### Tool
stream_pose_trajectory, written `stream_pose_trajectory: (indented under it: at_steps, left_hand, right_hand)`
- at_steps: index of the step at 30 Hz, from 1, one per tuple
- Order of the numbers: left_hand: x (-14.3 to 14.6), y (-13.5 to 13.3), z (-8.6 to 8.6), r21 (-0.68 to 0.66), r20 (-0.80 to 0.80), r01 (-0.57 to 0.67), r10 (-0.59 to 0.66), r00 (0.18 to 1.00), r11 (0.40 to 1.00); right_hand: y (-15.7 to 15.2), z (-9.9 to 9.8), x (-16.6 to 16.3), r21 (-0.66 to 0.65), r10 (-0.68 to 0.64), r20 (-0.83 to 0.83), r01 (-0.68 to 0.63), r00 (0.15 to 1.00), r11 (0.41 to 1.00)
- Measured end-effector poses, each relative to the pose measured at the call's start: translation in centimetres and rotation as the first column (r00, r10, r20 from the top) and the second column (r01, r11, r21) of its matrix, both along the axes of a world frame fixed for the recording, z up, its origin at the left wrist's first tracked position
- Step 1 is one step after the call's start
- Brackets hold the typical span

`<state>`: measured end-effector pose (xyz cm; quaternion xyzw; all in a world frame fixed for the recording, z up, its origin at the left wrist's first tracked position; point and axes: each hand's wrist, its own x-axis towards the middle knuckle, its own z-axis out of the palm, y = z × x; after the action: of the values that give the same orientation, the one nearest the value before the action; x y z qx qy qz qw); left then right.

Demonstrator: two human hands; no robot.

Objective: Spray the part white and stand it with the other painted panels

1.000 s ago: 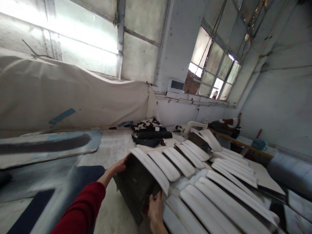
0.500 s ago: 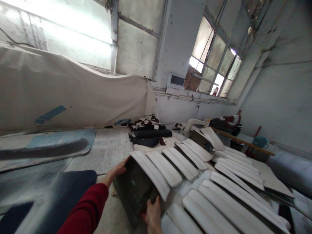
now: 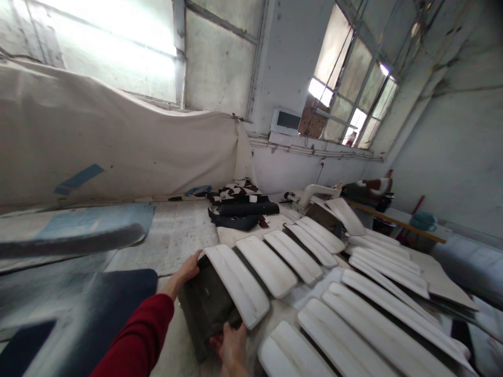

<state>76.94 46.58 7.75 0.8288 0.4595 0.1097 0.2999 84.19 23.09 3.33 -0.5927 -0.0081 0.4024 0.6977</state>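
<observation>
Gripping dark panel [image 3: 204, 306] by both hands: right hand [image 3: 231, 343] at near edge, left hand [image 3: 188, 268] at far corner. Panel tipped lower than a second ago, white padded piece [image 3: 236, 285] atop. Beyond: matching white pieces [image 3: 314, 246] rowed across bench [image 3: 176, 235]; dark fabric stack [image 3: 239, 207] farthest.

Folded black fabric pile [image 3: 240, 209], canvas sheet [image 3: 118, 152] along wall, grimy windows [image 3: 349, 89]

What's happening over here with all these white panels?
A person in a red sleeve grips a dark board with both hands: the left hand on its far corner, the right hand on its near edge. A white padded panel lies on it, first in a row of similar panels across the work table.
</observation>
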Motion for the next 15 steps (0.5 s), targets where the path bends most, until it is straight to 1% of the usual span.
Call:
stream_pose_trajectory:
  at_steps: [4,8,11,15]
  left_hand:
    - [0.3,0.3,-1.1,0.041,0.057,-0.076,0.074,0.996,0.996]
    - [0.6,0.4,-1.7,0.111,0.133,-0.15,0.135,0.982,0.982]
    - [0.4,0.5,-1.6,0.16,0.193,-0.254,0.222,0.956,0.954]
    - [-0.4,0.3,-0.5,0.168,0.275,-0.372,0.319,0.907,0.913]
  right_hand:
    - [0.3,-0.3,-0.1,0.011,-0.052,-0.054,0.052,0.997,0.999]
    - [0.2,-0.5,-0.1,0.028,-0.059,-0.108,0.063,0.992,0.998]
    - [-0.1,-0.2,-0.3,0.067,-0.05,-0.117,0.058,0.992,0.996]
    - [-0.8,0.8,-0.8,0.072,-0.004,-0.095,0.01,0.995,0.997]
